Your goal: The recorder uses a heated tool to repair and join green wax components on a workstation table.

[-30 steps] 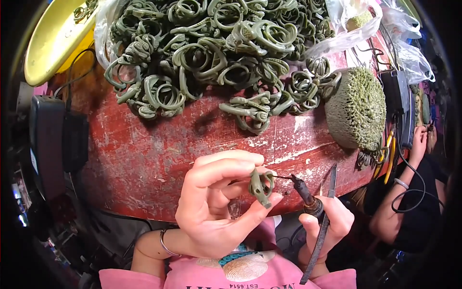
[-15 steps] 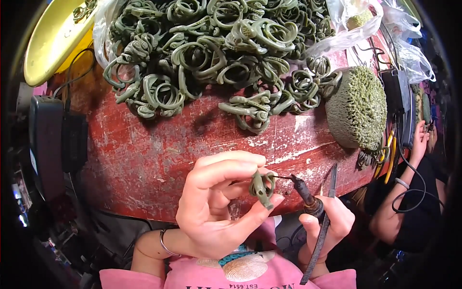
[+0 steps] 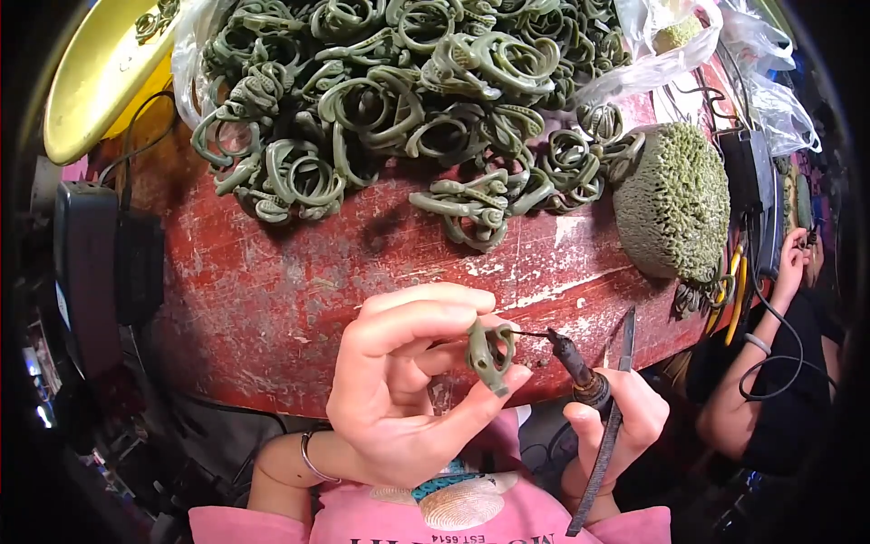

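Between thumb and fingertips, my left hand (image 3: 385, 376) pinches a small green wax-like ring (image 3: 489, 361) with curling bands and a small hole in its side. My right hand (image 3: 636, 408) grips a dark pen-shaped tool like a soldering iron (image 3: 573, 358). Its thin needle tip points left and reaches the ring's right edge; whether it touches cannot be made out. A narrow flat metal strip, like a file or blade (image 3: 600, 471), is also held in my right hand, slanting across the fingers. Both hands are above the near table edge.
Many similar green rings (image 3: 372, 109) are heaped across the far side of the red worn table (image 3: 272, 308). A porous green block (image 3: 675, 204) stands at right beside yellow-handled pliers (image 3: 736, 295). Left are a yellow dish (image 3: 100, 77) and a dark box (image 3: 86, 263). A co-worker's arm (image 3: 761, 363) is far right.
My left hand has shifted slightly left with the ring, which has turned a little. The right hand and its tools look nearly still.
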{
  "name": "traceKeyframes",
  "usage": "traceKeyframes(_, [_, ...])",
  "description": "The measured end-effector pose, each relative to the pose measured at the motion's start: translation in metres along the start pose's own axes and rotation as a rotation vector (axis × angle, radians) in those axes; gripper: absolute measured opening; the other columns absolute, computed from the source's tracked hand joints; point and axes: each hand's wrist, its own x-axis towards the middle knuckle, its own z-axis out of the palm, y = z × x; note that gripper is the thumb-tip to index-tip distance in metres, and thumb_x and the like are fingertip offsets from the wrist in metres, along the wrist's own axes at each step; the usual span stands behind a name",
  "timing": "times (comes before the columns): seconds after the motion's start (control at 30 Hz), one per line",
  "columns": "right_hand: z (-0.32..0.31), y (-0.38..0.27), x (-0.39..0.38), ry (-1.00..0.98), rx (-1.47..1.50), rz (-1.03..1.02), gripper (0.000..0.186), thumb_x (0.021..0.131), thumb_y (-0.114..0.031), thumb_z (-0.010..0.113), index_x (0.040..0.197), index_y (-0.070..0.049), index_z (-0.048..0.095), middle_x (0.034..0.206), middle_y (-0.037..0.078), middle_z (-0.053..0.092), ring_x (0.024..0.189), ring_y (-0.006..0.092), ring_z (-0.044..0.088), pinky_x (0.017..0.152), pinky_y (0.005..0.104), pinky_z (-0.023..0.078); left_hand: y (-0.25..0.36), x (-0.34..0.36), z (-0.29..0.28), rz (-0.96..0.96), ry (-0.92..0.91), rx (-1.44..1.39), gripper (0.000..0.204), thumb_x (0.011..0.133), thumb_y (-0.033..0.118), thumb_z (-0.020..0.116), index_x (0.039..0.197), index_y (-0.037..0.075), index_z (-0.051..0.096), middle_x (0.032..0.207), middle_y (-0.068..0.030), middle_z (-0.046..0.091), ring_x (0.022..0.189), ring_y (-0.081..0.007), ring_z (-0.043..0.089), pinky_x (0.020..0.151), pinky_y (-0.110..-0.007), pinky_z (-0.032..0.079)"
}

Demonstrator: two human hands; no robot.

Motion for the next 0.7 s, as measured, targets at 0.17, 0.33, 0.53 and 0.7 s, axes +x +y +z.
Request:
traceKeyframes(0.17, [0.002, -0.002, 0.000, -0.012, 0.008, 0.010, 0.040, 0.063, -0.035, 0.077, 0.075, -0.001, 0.061, 0.058, 0.006, 0.054, 0.048, 0.0190, 0.055, 0.045, 0.0272, 0.043, -0.001, -0.001, -0.002, 0.009, 0.000, 0.015, 0.057, 0.068, -0.012, 0.066, 0.112, 0.001, 0.032, 0.109, -0.0189, 0.041, 0.086, -0.0209, 0.058, 0.073, -0.032, 0.053])
traceKeyframes(0.33, [0.007, -0.004, -0.002, 0.069, 0.046, 0.131, 0.056, 0.067, -0.050, 0.067, 0.069, 0.005, 0.057, 0.054, 0.006, 0.047, 0.047, 0.0171, 0.046, 0.047, 0.0279, 0.034, 0.000, 0.000, 0.000, 0.003, 0.006, 0.017, 0.058, 0.068, -0.012, 0.066, 0.113, 0.001, 0.032, 0.109, -0.0188, 0.041, 0.087, -0.0213, 0.058, 0.073, -0.031, 0.054])
traceKeyframes(0.53, [0.000, 0.002, -0.001, 0.006, 0.037, 0.010, 0.044, 0.064, -0.040, 0.076, 0.075, 0.000, 0.061, 0.056, 0.006, 0.055, 0.047, 0.0184, 0.054, 0.045, 0.0265, 0.042, 0.000, 0.000, 0.000, 0.005, 0.015, 0.000, 0.057, 0.068, -0.013, 0.065, 0.112, 0.001, 0.032, 0.110, -0.0188, 0.041, 0.088, -0.0215, 0.058, 0.073, -0.031, 0.054])
traceKeyframes(0.7, [0.000, 0.012, -0.011, 0.024, 0.226, 0.155, 0.049, 0.067, -0.046, 0.072, 0.075, 0.002, 0.061, 0.055, 0.006, 0.053, 0.047, 0.0168, 0.053, 0.045, 0.0254, 0.040, 0.000, 0.000, 0.002, -0.011, 0.025, 0.005, 0.057, 0.069, -0.013, 0.065, 0.113, 0.001, 0.033, 0.110, -0.0187, 0.042, 0.087, -0.0207, 0.058, 0.073, -0.031, 0.054])
